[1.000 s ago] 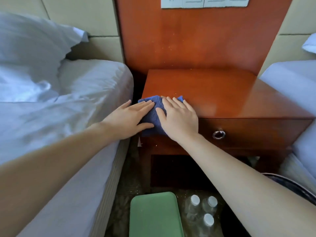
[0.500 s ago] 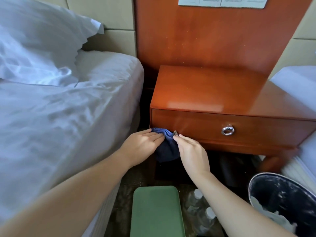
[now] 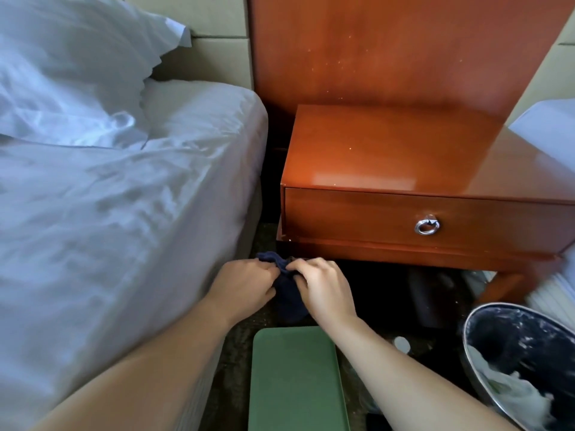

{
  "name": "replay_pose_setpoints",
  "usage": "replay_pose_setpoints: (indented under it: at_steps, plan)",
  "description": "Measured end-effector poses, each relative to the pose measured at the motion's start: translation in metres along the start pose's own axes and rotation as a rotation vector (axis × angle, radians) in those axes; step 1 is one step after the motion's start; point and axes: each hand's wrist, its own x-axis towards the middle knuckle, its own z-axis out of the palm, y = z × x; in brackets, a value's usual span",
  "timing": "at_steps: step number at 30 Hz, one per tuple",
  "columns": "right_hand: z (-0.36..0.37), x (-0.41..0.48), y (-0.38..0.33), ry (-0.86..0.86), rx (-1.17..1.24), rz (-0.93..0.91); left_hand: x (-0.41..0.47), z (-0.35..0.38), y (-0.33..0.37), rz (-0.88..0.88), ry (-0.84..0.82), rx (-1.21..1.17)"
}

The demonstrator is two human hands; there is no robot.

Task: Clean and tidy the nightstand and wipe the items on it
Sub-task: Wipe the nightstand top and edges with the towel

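- The bed (image 3: 130,219) fills the left side. Its mattress edge runs just beside the left flank of the table, so expect little room for your left arm in that gap.
- The table (image 3: 389,157) stands far and right of your hands, drawer closed. Pale specks show on its glossy top and on the back panel (image 3: 389,48) behind it, so the wiping appears unfinished.
- The bin (image 3: 513,331) sits near right and holds crumpled pale waste. It crowds the table's right leg.
- The green case (image 3: 295,381) lies on the floor just near of your hands, with a bottle cap (image 3: 401,343) to its right. Both obstruct access under the table.
- Your left hand (image 3: 245,284) and right hand (image 3: 320,287) both grip the cloth, fingers curled and pinching its upper edge, knuckles close together.
- The cloth (image 3: 287,298), dark blue, hangs bunched between them, below the table's near-left corner and off its surface. The two-handed pinch suggests refolding to expose a fresh face.
- The ring pull (image 3: 427,226) is the drawer's only grip point.
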Motion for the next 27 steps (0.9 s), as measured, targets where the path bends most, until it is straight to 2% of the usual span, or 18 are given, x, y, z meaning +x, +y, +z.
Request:
replay_pose_setpoints:
  at_steps: [5, 10, 13, 17, 19, 21, 24, 27]
  plan:
    - [-0.023, -0.011, 0.012, 0.116, 0.012, 0.068, 0.009, -0.003, 0.011, 0.129, 0.086, 0.005]
    - [-0.036, 0.017, 0.005, 0.236, -0.049, -0.036, 0.025, -0.011, 0.008, 0.055, 0.203, 0.022]
    - [-0.027, 0.034, 0.0, 0.186, -0.1, -0.01, 0.032, -0.013, 0.004, -0.016, 0.132, 0.038]
    - [-0.017, 0.043, -0.012, 0.06, -0.037, -0.012, 0.023, -0.019, 0.004, -0.194, 0.006, 0.018]
    - [-0.011, 0.036, -0.015, -0.053, -0.055, -0.067, 0.01, -0.014, 0.004, -0.204, -0.113, 0.066]
    - [-0.009, 0.022, -0.018, -0.071, -0.033, -0.087, -0.004, -0.008, 0.004, -0.185, -0.202, 0.085]
    - [-0.016, 0.01, -0.015, 0.015, -0.001, -0.073, -0.006, -0.003, 0.004, -0.13, -0.039, 0.02]
    - [-0.038, 0.019, -0.008, 0.199, 0.021, -0.096, 0.003, -0.013, 0.003, -0.046, 0.2, -0.003]
